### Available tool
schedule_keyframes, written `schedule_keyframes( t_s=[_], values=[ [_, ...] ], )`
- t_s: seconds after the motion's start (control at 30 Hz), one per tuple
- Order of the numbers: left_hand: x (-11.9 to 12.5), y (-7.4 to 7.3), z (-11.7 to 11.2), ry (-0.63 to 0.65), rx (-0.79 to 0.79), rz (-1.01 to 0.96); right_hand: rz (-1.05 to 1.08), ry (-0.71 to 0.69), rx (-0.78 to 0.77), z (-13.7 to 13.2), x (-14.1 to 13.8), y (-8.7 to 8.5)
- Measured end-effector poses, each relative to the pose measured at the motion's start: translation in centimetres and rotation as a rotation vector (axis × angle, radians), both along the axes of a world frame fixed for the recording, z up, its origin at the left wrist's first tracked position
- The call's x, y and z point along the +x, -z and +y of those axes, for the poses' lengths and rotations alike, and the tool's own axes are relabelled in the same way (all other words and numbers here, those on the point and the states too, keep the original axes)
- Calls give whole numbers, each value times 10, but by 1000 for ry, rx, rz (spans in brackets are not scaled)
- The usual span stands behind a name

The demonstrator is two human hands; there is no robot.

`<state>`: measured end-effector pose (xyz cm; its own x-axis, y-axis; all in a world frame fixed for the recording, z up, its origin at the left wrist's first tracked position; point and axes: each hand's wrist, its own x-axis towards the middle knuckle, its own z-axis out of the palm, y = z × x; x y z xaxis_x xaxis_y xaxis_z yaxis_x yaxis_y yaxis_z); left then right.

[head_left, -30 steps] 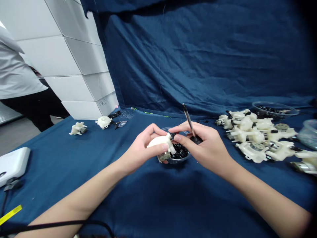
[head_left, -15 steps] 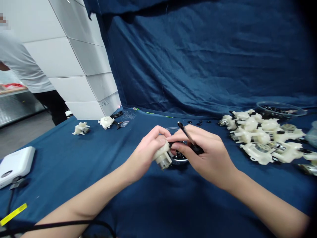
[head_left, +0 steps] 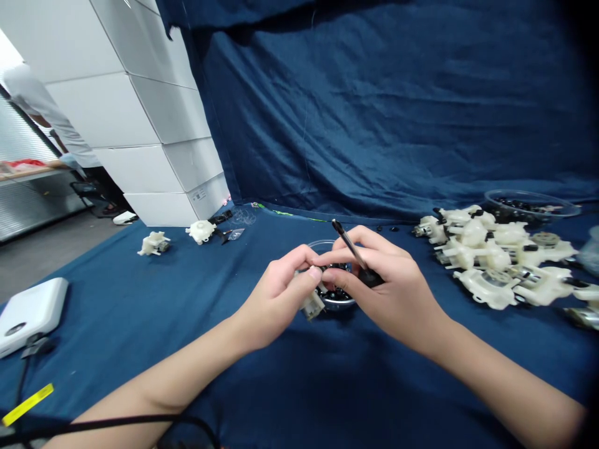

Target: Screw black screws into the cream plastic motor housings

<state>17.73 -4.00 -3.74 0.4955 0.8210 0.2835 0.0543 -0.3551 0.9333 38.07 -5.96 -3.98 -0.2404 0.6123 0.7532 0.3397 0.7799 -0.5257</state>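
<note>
My left hand (head_left: 278, 296) grips a small white plastic housing with a motor (head_left: 311, 305), most of it hidden by my fingers. My right hand (head_left: 390, 284) holds a slim black-and-silver pen-like tool (head_left: 349, 244), and its fingertips meet the housing's upper side. Just behind and under both hands sits a clear round bowl (head_left: 325, 245) of small black parts (head_left: 334, 298). The bowl's front part is hidden by my hands.
A heap of white motor housings (head_left: 491, 259) lies to the right, with a clear bowl of black parts (head_left: 531, 207) behind it. Two white units (head_left: 153, 243) stand at left on the blue cloth (head_left: 140, 324). A co-worker (head_left: 44, 112) stands far left beyond white boxes (head_left: 159, 143).
My left hand has turned the housing and drawn it closer to my right hand, so less of it shows. The co-worker has moved farther away to the left.
</note>
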Motion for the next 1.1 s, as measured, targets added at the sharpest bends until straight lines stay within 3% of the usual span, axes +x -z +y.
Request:
schedule_keyframes(
  t_s=[0.13, 0.3, 0.37, 0.57, 0.73, 0.9, 1.03, 1.1],
  values=[
    [4, -1, -1, -48, -73, -65, -39, 5, -46, -1, -1, 1],
    [5, 0, 12, -105, -204, -279, -92, 167, -367, 0, 15, -2],
    [2, 0, 19, -150, -208, -355, -153, 207, -403, 4, 25, -2],
    [-4, 3, 25, -277, -241, -467, -278, 261, -232, 14, 49, 7],
    [-1, 8, 22, -313, -210, -477, -503, 309, 47, 9, 50, 16],
    [3, 8, 18, -325, -252, -462, -508, 368, 30, 0, 47, 25],
    [4, 8, 16, -299, -185, -483, -490, 386, -47, -3, 53, 30],
    [4, 8, 17, -301, -161, -496, -468, 363, -6, 0, 57, 27]
  ],
)
